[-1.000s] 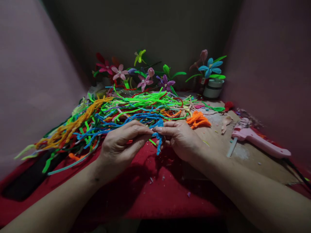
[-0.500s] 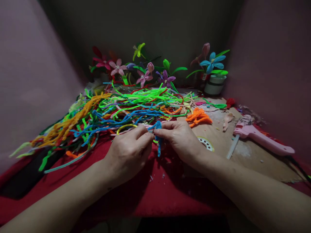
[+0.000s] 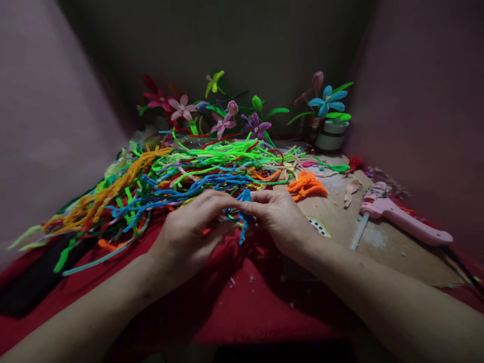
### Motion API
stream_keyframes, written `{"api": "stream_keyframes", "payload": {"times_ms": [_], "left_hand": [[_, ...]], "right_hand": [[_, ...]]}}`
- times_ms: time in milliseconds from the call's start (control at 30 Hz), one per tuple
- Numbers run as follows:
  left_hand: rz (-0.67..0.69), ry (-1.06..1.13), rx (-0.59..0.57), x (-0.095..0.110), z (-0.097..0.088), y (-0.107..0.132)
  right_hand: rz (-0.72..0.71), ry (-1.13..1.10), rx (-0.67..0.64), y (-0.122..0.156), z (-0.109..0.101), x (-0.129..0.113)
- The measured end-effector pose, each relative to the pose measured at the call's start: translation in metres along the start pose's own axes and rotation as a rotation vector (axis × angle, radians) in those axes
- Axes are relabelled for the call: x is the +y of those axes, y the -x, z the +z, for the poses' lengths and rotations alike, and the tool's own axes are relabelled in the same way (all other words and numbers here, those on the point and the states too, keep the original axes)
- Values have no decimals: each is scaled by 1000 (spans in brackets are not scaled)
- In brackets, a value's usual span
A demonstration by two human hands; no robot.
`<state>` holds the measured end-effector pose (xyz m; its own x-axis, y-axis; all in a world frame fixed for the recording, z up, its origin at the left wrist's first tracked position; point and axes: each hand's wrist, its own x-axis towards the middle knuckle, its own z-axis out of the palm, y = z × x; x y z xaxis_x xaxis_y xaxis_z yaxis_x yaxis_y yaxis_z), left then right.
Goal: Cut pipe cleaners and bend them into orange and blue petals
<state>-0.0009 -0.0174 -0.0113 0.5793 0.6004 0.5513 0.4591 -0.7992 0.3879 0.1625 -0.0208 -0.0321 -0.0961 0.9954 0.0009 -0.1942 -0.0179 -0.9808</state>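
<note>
My left hand (image 3: 189, 234) and my right hand (image 3: 282, 218) meet at the middle of the view, fingertips pinched together on a short blue pipe cleaner piece (image 3: 243, 222) that is bent and hangs down between them. Both hands hover just above a red cloth (image 3: 249, 302). Right behind them lies a big heap of pipe cleaners (image 3: 170, 176) in green, blue, orange, yellow and red.
Finished pipe cleaner flowers (image 3: 223, 108) stand at the back, some in a white pot (image 3: 330, 135). An orange bundle (image 3: 307, 184) and a pink glue gun (image 3: 401, 218) lie on a brown board (image 3: 378, 247) to the right. Pink walls close in on both sides.
The left hand's fingers have shifted slightly along the blue piece and rolled over it; the hanging blue end has curled. The view has shifted a little.
</note>
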Motion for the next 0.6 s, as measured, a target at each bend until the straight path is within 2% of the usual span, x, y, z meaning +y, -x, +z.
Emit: {"api": "stream_keyframes", "payload": {"times_ms": [67,167,267,367,433,500,600], "left_hand": [[-244,302,37,-2,-3,-5],[-568,719,25,-5,-1,-9],[-741,945,56,-7,4,-9],[-799,1047,3,-5,7,-7],[-792,1037,-45,-1,7,-7],[-736,933,-21,5,8,-7],[-566,688,80,11,10,-4]], "right_hand": [[12,-69,-15,-1,0,0],[6,-128,-29,-1,0,-1],[0,-136,-26,1,0,-1],[-24,-93,-24,2,1,-3],[-34,-65,-21,3,2,-4],[-28,-40,-10,4,2,-6],[-23,4,-3,6,4,-9]]}}
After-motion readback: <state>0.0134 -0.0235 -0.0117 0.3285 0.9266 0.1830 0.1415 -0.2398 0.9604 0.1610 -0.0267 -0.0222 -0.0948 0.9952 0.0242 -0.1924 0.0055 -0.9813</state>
